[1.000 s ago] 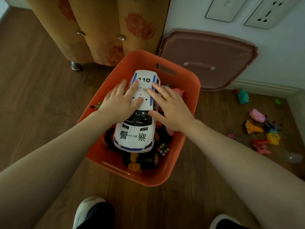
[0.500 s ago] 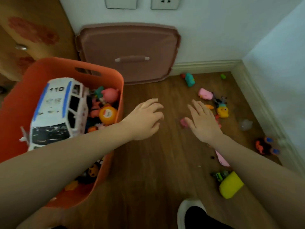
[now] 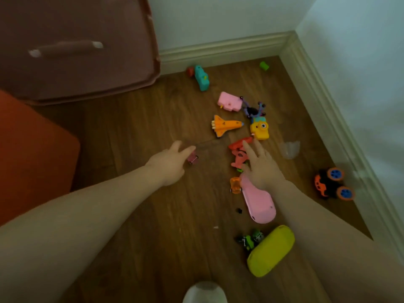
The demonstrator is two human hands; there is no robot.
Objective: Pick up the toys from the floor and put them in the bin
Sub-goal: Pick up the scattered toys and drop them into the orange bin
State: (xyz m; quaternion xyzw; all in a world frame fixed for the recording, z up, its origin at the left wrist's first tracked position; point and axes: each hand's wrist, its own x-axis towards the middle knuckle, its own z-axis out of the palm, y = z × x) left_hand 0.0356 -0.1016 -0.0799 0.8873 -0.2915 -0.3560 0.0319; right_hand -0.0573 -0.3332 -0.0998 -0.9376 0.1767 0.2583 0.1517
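Observation:
Several toys lie scattered on the wooden floor in the corner. My left hand (image 3: pixel 169 164) reaches forward with fingers stretched out, its tips at a tiny pink car (image 3: pixel 192 158). My right hand (image 3: pixel 261 166) hovers with spread fingers over a red toy (image 3: pixel 238 153) and the top of a long pink toy (image 3: pixel 259 202). Neither hand holds anything. Further off lie an orange shuttle (image 3: pixel 225 125), a yellow camera toy (image 3: pixel 259 129), a pink block toy (image 3: pixel 229 101) and a teal toy (image 3: pixel 201 78). The orange bin (image 3: pixel 37 158) shows at the left edge.
The bin's brown lid (image 3: pixel 72 47) leans against the wall behind. A yellow-green case (image 3: pixel 271 250), a small green toy (image 3: pixel 249 239), a small orange car (image 3: pixel 235 185) and an orange-and-black monster truck (image 3: pixel 333 184) lie near the right baseboard. My shoe tip (image 3: pixel 204 291) is at the bottom.
Both hands left the police car in the bin and swung right. They now reach down over the toys on the floor, and the view has followed them toward the corner.

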